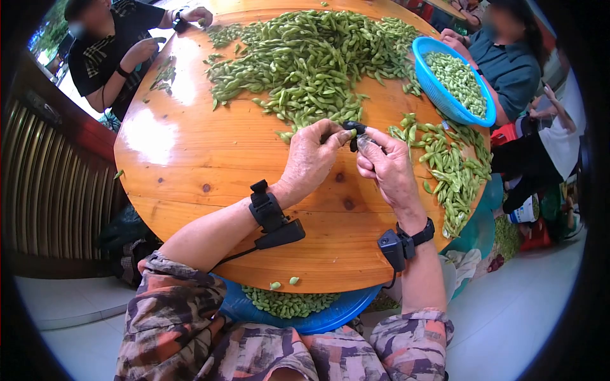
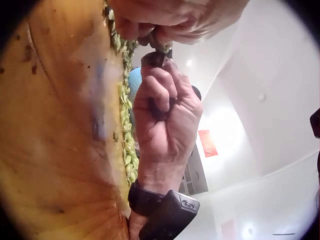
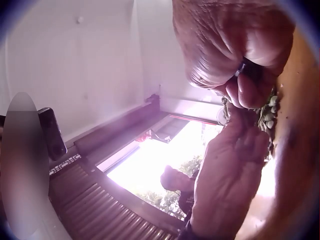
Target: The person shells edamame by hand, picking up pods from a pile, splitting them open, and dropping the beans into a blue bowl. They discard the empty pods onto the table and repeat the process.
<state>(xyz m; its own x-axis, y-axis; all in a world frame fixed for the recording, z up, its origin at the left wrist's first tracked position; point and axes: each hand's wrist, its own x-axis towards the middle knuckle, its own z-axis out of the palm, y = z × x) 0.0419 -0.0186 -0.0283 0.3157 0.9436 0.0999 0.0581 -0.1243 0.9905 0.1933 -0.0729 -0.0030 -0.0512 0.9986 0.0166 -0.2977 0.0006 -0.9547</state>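
Observation:
Both hands meet above the wooden table (image 1: 254,171), just in front of a heap of green pods (image 1: 311,63). The left hand (image 1: 311,159) pinches a small green pod (image 1: 352,133) between thumb and fingers. The right hand (image 1: 391,165), with black coverings (image 1: 354,127) on some fingertips, has its fingers curled at the same pod, touching the left fingertips. In the left wrist view the right hand (image 2: 167,110) shows curled fingers beside the left hand (image 2: 185,17). The pod is mostly hidden by fingers in both wrist views.
A blue basket of shelled beans (image 1: 454,82) stands at the right back, above a row of pods (image 1: 451,171). A blue basin (image 1: 362,305) with beans lies below the near table edge, where two loose beans (image 1: 284,283) sit. Several people are around the table.

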